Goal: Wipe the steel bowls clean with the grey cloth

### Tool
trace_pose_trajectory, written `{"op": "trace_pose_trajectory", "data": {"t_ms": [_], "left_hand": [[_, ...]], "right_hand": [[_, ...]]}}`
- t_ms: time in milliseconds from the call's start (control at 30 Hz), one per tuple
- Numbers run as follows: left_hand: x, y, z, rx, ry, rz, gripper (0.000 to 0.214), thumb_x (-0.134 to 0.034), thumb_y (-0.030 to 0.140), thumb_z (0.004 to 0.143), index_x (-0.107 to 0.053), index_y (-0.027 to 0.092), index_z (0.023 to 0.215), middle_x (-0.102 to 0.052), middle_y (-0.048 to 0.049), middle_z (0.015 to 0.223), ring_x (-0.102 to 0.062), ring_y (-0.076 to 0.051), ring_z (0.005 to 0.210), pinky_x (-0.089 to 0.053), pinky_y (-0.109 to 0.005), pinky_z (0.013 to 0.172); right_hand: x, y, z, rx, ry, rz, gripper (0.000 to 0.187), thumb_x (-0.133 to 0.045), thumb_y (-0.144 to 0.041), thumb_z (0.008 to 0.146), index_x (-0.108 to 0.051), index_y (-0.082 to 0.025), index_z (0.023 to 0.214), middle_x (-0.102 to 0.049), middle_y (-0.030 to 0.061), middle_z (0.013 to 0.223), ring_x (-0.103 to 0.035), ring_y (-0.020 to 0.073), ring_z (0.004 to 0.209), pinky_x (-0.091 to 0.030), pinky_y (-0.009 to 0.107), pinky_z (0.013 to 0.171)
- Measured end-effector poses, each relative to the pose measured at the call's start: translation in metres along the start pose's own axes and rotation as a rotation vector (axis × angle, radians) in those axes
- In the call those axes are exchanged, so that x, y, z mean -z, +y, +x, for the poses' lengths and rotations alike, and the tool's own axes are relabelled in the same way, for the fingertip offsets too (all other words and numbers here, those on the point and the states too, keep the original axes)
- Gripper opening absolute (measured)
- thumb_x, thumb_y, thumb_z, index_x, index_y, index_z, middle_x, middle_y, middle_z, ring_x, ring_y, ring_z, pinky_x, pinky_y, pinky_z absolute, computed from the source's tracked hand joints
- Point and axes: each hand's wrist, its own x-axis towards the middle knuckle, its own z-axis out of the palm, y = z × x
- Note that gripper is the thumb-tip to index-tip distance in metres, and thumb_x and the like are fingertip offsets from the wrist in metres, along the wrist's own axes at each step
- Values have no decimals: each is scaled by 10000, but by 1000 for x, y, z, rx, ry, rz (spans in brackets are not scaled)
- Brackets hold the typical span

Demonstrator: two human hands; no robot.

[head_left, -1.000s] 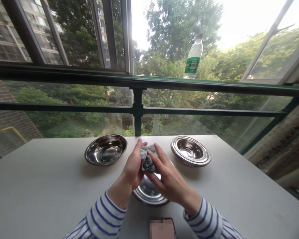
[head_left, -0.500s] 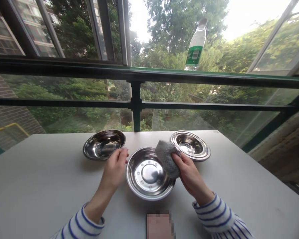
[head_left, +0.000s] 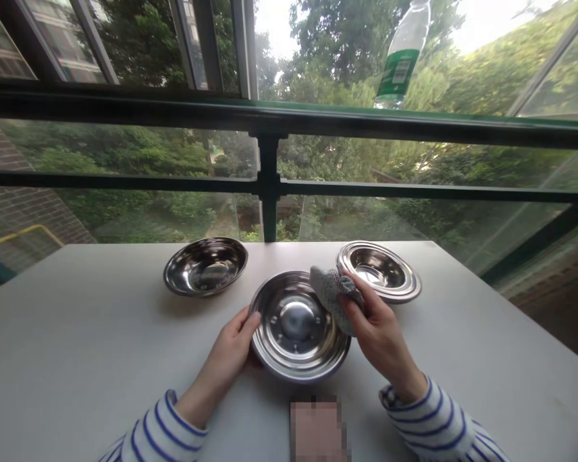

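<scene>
A shiny metal bowl (head_left: 296,369) is in the middle of the table, in front of me. My left hand (head_left: 234,346) grips its left rim, thumb over the edge and fingers underneath. In my right hand (head_left: 378,324) a bunched grey cloth (head_left: 330,292) is pinched between thumb and fingers. The cloth hangs over the bowl's right rim; whether it presses on the metal I cannot tell. Another metal bowl (head_left: 205,266) stands behind on the left. Close behind my right hand is a wide-rimmed metal bowl (head_left: 407,285), perhaps more than one nested.
All of this rests on a white table (head_left: 101,340). A pixelated pinkish rectangle (head_left: 318,430) lies at its near edge. Beyond the far edge runs a dark green railing (head_left: 173,115) with glass panels. A clear bottle with a green label (head_left: 397,70) stands on the rail.
My left hand has closed on the middle bowl's left rim, having been apart from it. The cloth in my right hand is bunched tighter. The view has tipped downward a little.
</scene>
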Motion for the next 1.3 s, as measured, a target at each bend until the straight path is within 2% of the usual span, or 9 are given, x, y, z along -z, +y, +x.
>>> {"op": "trace_pose_trajectory", "data": {"t_ms": [133, 233, 333, 400, 500, 600, 800, 1033, 1300], "left_hand": [[1, 3, -5, -95, 66, -58, 521, -588, 353, 767, -498, 224, 1265, -642, -4, 733, -515, -123, 470, -451, -223, 376], [6, 1, -4, -133, 102, -33, 596, -598, 367, 761, -442, 254, 1325, -669, -41, 887, -544, -135, 485, -489, -261, 387], [10, -4, -3, -164, 100, 16, 625, -585, 407, 767, -406, 291, 1354, -675, -59, 996, -552, -141, 452, -491, -291, 370], [11, -7, -2, -193, 125, 37, 612, -574, 422, 774, -414, 295, 1351, -677, -63, 1045, -604, -169, 511, -525, -313, 435], [10, -11, 0, -295, 184, 64, 537, -565, 416, 788, -493, 268, 1299, -647, -54, 1160, -637, -251, 958, -526, -357, 816], [8, -13, 0, -393, 171, 108, 481, -518, 408, 828, -502, 267, 1288, -539, -11, 1323, -408, -208, 1273, -289, -321, 1075], [6, -15, 1, -414, 145, 236, 512, -411, 448, 876, -417, 253, 1349, -411, 1, 1428, -277, -151, 1344, -164, -272, 1114], [3, -20, 1, -279, 154, 48, 508, -415, 523, 849, -539, 220, 1238, -555, -53, 1302, -453, -198, 1238, -301, -331, 1066], [4, -23, 5, -334, 176, -36, 462, -415, 472, 871, -549, 211, 1229, -559, -43, 1299, -459, -187, 1229, -339, -314, 1037]], "right_hand": [[2, 2, -2, 95, 4, -127, 387, -512, -286, 880, -488, -248, 1265, -560, 47, 1265, -515, 212, 1169, -433, 385, 983], [5, 3, -4, 293, -32, -318, 411, -496, -227, 885, -455, -224, 1294, -581, 75, 1232, -551, 201, 1125, -465, 357, 952], [4, 2, -5, 540, -170, -609, 382, -468, -156, 882, -497, -175, 1263, -569, 121, 1239, -537, 229, 1140, -472, 375, 936], [0, 1, -7, 612, -290, -804, 353, -460, -128, 876, -545, -162, 1217, -563, 135, 1246, -502, 266, 1177, -461, 417, 937], [-8, -2, -13, 572, -416, -954, 336, -480, -150, 872, -560, -161, 1198, -579, 131, 1226, -494, 288, 1180, -435, 451, 951], [-16, -8, -21, 503, -508, -954, 348, -477, -247, 888, -542, -162, 1219, -590, 126, 1211, -524, 288, 1142, -420, 460, 964], [-29, -19, -35, 415, -646, -811, 414, -372, -319, 923, -478, -149, 1286, -546, 126, 1269, -482, 290, 1184, -422, 459, 966], [-51, -26, -36, 484, -695, -540, 409, -385, -245, 915, -437, -102, 1295, -514, 108, 1300, -408, 241, 1236, -368, 380, 1043], [-44, -26, -31, 515, -659, -666, 307, -433, -218, 893, -522, -129, 1173, -645, 119, 1053, -541, 246, 1050, -436, 423, 923]]}}
